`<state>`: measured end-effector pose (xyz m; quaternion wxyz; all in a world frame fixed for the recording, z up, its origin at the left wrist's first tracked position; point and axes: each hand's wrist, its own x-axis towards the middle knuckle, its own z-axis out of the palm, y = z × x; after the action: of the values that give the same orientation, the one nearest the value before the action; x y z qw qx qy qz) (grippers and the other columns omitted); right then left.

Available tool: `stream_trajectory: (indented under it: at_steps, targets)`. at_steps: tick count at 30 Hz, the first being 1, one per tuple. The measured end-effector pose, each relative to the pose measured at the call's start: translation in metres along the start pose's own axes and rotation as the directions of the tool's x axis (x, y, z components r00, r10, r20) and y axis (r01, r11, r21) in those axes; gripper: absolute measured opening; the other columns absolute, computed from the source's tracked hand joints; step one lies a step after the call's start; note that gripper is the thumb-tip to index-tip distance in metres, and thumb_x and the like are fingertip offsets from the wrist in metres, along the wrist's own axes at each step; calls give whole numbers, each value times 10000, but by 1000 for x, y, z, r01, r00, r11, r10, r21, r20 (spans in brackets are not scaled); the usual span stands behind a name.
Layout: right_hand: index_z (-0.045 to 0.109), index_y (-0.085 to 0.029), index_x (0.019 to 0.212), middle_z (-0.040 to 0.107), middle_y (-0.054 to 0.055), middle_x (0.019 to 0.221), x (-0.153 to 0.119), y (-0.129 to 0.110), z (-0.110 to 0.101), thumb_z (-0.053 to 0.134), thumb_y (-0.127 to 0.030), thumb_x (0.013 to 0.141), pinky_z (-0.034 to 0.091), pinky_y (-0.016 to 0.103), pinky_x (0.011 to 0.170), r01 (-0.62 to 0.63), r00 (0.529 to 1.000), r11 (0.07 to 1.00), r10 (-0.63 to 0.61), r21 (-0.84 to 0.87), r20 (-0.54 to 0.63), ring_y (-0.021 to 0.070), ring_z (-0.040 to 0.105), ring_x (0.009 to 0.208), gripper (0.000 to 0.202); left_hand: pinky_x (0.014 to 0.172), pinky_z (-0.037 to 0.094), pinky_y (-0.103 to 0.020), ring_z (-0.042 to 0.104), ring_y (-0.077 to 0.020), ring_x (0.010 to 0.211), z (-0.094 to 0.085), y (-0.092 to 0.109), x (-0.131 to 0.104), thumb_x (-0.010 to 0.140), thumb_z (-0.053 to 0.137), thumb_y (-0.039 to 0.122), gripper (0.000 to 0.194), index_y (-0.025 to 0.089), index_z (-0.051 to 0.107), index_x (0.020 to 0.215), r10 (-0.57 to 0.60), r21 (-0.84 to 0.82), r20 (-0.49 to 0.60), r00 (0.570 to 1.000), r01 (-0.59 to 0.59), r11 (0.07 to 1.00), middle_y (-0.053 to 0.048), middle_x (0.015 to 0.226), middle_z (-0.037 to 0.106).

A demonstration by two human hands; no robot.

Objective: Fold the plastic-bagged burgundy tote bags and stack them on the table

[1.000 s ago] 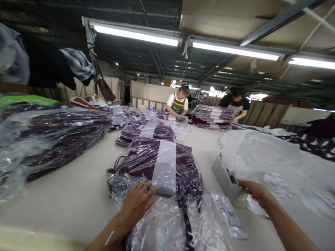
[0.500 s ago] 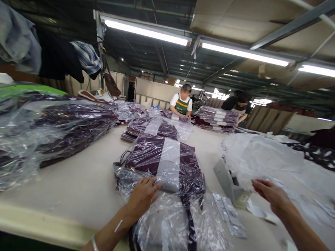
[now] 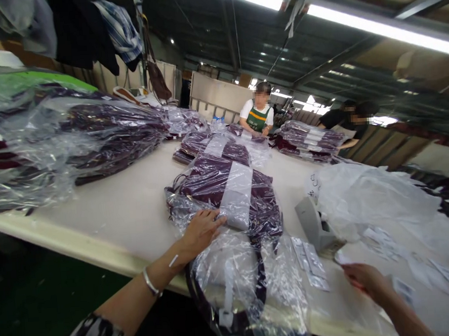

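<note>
A dark purple handbag (image 3: pixel 208 186) lies on the table in a clear plastic bag (image 3: pixel 219 269), a pale grey band around its middle. Its dark straps (image 3: pixel 260 277) run toward me and hang over the front edge inside the plastic. My left hand (image 3: pixel 202 231) rests flat on the near side of the wrapped handbag, fingers stretched at the grey band. To the right, my right hand (image 3: pixel 364 279) has its fingers pinched, slightly blurred, close to a white paper piece (image 3: pixel 353 254); what they grip is unclear. Just beyond stands a grey dispenser (image 3: pixel 312 222).
Flat silvery packets (image 3: pixel 310 264) lie between handbag and right hand. White plastic sheeting (image 3: pixel 370 194) covers the right side. Wrapped purple bags (image 3: pixel 119 124) pile up at left, and more (image 3: pixel 310 137) lie at the back. A person in a green apron (image 3: pixel 258 117) works across the table.
My right hand has drawn back from the dispenser toward me. My left hand stays on the wrapped handbag. The camera view has tilted down and shifted left.
</note>
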<state>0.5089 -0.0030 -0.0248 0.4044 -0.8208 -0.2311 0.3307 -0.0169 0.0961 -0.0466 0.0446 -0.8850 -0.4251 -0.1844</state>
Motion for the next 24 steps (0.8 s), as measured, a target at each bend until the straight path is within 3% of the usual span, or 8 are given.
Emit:
stream_trajectory:
  at_steps: [2,4,8,10,12,14,18,24]
  targets:
    - [634,-181,629,585,7,502,-19,-13,5,758,-234,621,463,223,445,-28,1000,995,28,-96,-4,121,515,428,135,1009,442,-443,575,-286,1206,2,-1,-1,938,699,286,477,303,553,1392,5,-12,-3,1000,-5,1000,-81,1449,573]
    - [693,-159,688,660,25,643,-52,-40,29,814,-332,583,528,239,595,75,983,990,-53,-123,174,123,573,559,235,1010,435,-442,567,-288,1209,3,-1,-1,939,692,282,487,309,542,1402,8,-27,3,1000,-7,1000,-82,1458,562]
    - [714,-156,770,650,8,713,-129,-118,127,807,-500,648,466,241,648,446,740,889,-298,-107,603,127,552,663,376,1023,425,-454,548,-296,1225,-1,1,-1,968,633,269,452,315,544,1408,-12,-61,25,1000,14,998,-86,1468,541]
    - [675,-163,728,621,-7,656,-154,-150,182,759,-526,700,400,234,592,532,613,842,-309,-90,727,114,501,610,373,1028,424,-461,545,-298,1222,-3,2,-1,986,597,270,430,314,546,1411,-18,-74,28,999,20,997,-93,1464,536]
    - [650,-168,714,607,-19,624,-165,-170,230,733,-510,720,371,226,571,570,548,817,-293,-93,783,106,483,585,352,1026,425,-466,545,-304,1216,-3,3,-2,997,576,272,424,309,542,1418,-19,-80,21,1000,21,997,-104,1459,533]
    - [638,-175,704,603,-28,605,-165,-179,267,704,-472,760,368,215,562,633,559,748,-264,-199,786,101,490,577,309,1028,423,-470,544,-309,1220,-2,3,-2,999,573,269,429,305,534,1424,-18,-86,13,1000,19,996,-109,1456,533]
    - [591,-187,562,566,-25,502,-145,-180,308,752,-400,768,361,220,527,690,666,519,-182,-505,723,108,496,529,337,1026,426,-475,554,-304,1202,-1,3,-1,1003,568,266,382,285,559,1385,-6,-82,15,1000,7,997,-108,1414,565]
    - [548,-201,453,547,12,476,-120,-173,310,869,-484,689,373,271,583,699,708,359,-224,-619,670,173,570,585,488,980,451,-462,575,-292,1158,-2,4,1,1022,550,298,354,291,568,1375,4,-63,10,1000,-3,998,-102,1362,601]
